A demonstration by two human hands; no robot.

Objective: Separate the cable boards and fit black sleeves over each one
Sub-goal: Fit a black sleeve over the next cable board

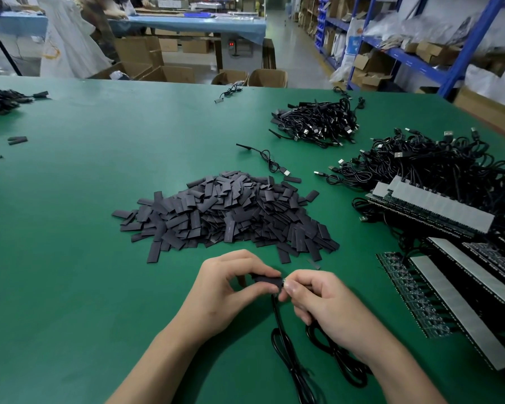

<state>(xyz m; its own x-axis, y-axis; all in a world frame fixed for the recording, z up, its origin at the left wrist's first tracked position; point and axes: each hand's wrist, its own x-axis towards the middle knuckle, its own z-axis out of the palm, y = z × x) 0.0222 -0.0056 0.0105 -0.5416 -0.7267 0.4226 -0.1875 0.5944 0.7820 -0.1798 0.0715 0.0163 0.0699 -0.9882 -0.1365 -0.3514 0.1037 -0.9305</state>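
Surface (70, 228) of green matting filled most of the frame. Black sleeves (225, 211) lay heaped at its centre, and strips of joined cable boards (403, 290) sat at the lower right. At lower centre the left hand (225, 290) pinched one sleeve (267, 279). The right hand (327, 304) pinched the cable (278, 319) end at the sleeve's mouth.

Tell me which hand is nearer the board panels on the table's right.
Right. The right hand sits left of the board panels; the left hand is farther left, beyond it.
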